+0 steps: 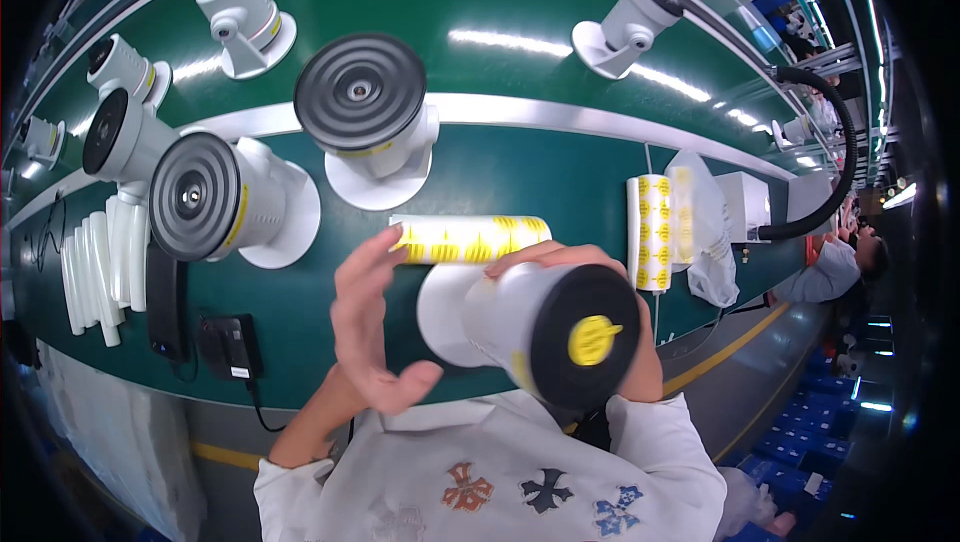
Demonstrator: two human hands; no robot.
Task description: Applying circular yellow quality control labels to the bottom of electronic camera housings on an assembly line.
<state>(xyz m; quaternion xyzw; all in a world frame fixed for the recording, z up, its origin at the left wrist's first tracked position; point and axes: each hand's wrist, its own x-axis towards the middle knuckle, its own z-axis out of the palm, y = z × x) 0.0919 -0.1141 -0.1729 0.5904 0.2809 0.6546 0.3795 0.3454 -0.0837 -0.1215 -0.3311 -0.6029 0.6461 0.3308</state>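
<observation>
- Your right hand clasps the white bracketed housing at the workbench's near edge; a yellow sticker is already on it.
- Your left hand is spread, empty.
- The ribbed-ended housing beyond shows none.

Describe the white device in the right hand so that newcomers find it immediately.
By the near edge of the green workbench, find the person's right hand. It holds a white device with a round black end. Unlike the neighbouring devices, it has a yellow sticker on that end.
</observation>
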